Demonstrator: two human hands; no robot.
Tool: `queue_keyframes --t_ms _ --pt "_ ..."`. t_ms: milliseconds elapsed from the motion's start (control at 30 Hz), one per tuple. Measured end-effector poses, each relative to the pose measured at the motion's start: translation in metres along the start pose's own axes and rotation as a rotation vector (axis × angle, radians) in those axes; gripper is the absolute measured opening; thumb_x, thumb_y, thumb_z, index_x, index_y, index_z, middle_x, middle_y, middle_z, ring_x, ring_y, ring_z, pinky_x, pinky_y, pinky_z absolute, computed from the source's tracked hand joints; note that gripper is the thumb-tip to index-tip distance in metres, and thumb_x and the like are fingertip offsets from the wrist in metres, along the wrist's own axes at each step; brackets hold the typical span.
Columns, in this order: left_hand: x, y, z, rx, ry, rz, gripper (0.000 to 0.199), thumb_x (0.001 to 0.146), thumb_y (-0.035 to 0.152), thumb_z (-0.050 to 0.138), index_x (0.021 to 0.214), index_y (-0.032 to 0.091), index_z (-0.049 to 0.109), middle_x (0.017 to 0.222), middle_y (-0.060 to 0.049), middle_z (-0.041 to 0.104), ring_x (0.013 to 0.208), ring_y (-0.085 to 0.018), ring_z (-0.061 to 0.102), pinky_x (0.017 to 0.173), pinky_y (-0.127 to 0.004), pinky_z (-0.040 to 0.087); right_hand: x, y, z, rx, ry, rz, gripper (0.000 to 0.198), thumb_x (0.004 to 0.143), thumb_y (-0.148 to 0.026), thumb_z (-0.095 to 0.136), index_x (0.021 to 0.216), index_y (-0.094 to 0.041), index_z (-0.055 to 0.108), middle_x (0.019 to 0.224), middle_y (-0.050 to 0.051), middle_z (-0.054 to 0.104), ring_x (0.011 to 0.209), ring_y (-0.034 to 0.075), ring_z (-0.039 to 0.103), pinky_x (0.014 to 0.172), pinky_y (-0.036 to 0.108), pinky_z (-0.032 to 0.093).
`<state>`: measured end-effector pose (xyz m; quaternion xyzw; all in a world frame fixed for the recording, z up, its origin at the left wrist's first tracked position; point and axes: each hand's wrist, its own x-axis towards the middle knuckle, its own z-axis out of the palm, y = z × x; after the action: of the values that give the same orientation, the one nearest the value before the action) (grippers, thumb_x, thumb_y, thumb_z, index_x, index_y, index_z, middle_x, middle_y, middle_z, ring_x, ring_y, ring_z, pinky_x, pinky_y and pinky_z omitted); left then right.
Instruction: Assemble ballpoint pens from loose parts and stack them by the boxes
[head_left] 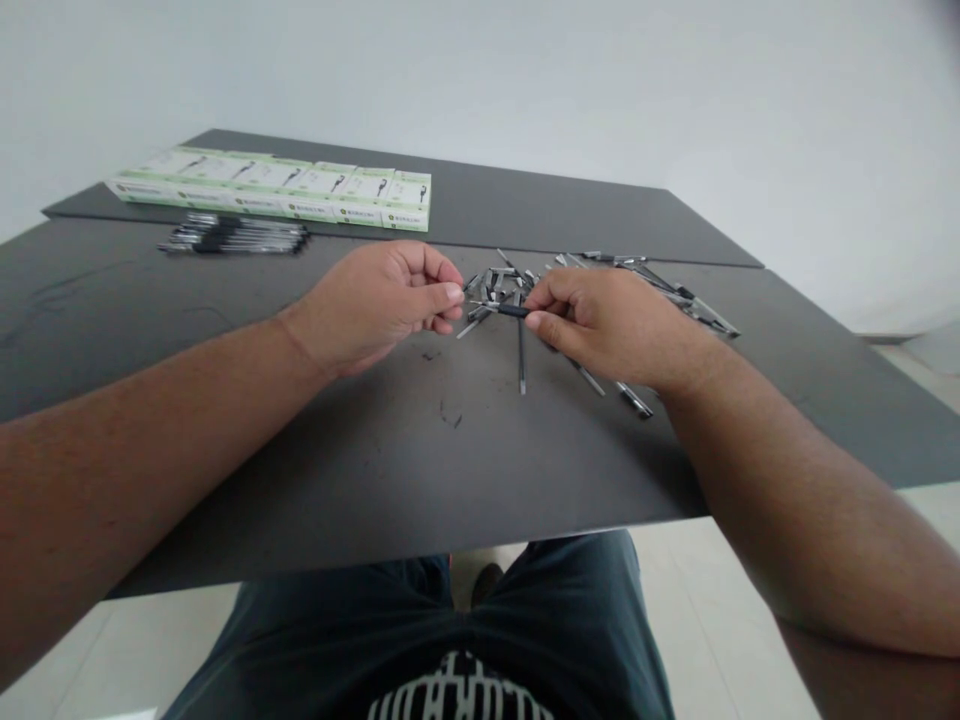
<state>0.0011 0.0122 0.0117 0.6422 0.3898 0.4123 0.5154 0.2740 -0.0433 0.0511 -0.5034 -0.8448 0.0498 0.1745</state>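
Observation:
My right hand (pixel 600 315) pinches a pen (pixel 513 311) by its black grip, with the tip end pointing left. My left hand (pixel 397 300) is closed in a pinch just left of that tip. Whatever sits between its thumb and forefinger is too small to make out. Behind and below the hands lies a loose heap of pen parts (pixel 491 285), clear and black pieces crossing one another. One dark thin tube (pixel 522 360) sticks out of the heap toward me. My right hand hides part of the heap.
White and green boxes (pixel 300 190) stand in a row at the back left. In front of them lies a bundle of pens (pixel 232 234). More pens (pixel 697 305) are scattered right of my right hand. A short pen piece (pixel 634 399) lies beneath my right wrist on the dark table (pixel 360 480).

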Motion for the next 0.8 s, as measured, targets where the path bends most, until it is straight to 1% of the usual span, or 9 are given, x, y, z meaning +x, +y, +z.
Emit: queue_keyframes --t_ms 100,233,333,467,533,700,800 --pt "-0.0042 0.0035 0.004 -0.071 -0.019 -0.015 0.02 0.086 0.017 0.091 0.088 0.018 0.072 0.077 -0.002 0.076 0.071 -0.014 0.075 0.071 -0.027 0.064 -0.0001 -0.0007 -0.0002 -0.008 -0.004 0.002 0.027 0.105 -0.035 0.067 0.116 -0.022 0.087 0.09 0.005 0.083 0.079 0.024 0.07 0.079 0.036 0.047" --pt "-0.0064 0.003 0.005 -0.072 -0.034 -0.004 0.02 0.087 0.019 0.092 0.09 0.018 0.072 0.08 -0.004 0.079 0.072 -0.016 0.077 0.07 -0.028 0.064 0.0002 0.0 0.0005 0.0 -0.008 -0.004 0.026 0.105 -0.035 0.067 0.116 -0.022 0.087 0.092 0.005 0.084 0.08 0.024 0.07 0.08 0.036 0.047" --pt "-0.0066 0.0013 0.0051 0.0 -0.04 0.005 0.021 0.089 0.023 0.091 0.091 0.019 0.07 0.083 -0.005 0.08 0.074 -0.017 0.078 0.073 -0.032 0.067 0.0004 0.0006 0.0007 0.007 -0.013 -0.018 0.026 0.105 -0.035 0.067 0.115 -0.022 0.087 0.093 0.006 0.084 0.081 0.024 0.071 0.081 0.036 0.047" --pt "-0.0071 -0.0002 0.0059 0.171 -0.044 0.03 0.023 0.094 0.034 0.088 0.095 0.021 0.069 0.086 -0.007 0.082 0.078 -0.02 0.081 0.078 -0.038 0.07 0.0005 0.0009 0.0008 0.005 -0.017 -0.02 0.025 0.104 -0.034 0.068 0.116 -0.022 0.087 0.093 0.005 0.085 0.081 0.024 0.071 0.08 0.036 0.048" --pt "-0.0076 -0.0006 0.0064 0.229 -0.049 0.046 0.023 0.095 0.038 0.087 0.096 0.022 0.07 0.086 -0.007 0.083 0.078 -0.021 0.082 0.076 -0.037 0.069 0.0006 0.0008 0.0013 0.004 -0.021 -0.022 0.024 0.104 -0.034 0.069 0.114 -0.023 0.087 0.093 0.005 0.085 0.081 0.024 0.072 0.08 0.036 0.048" --pt "-0.0096 0.0029 0.0061 0.329 -0.083 0.074 0.017 0.091 0.034 0.085 0.095 0.022 0.073 0.081 -0.005 0.084 0.075 -0.019 0.081 0.068 -0.03 0.06 0.0009 -0.0013 0.0031 0.009 -0.046 -0.024 0.022 0.104 -0.032 0.069 0.114 -0.023 0.086 0.093 0.004 0.085 0.081 0.024 0.071 0.079 0.035 0.047" --pt "-0.0112 0.0066 0.0056 0.412 -0.103 0.097 0.016 0.092 0.035 0.084 0.095 0.022 0.075 0.08 -0.004 0.084 0.073 -0.018 0.079 0.067 -0.029 0.055 0.0009 -0.0026 0.0042 0.004 -0.068 -0.026 0.022 0.106 -0.035 0.069 0.114 -0.023 0.086 0.093 0.005 0.085 0.082 0.024 0.071 0.079 0.035 0.046"
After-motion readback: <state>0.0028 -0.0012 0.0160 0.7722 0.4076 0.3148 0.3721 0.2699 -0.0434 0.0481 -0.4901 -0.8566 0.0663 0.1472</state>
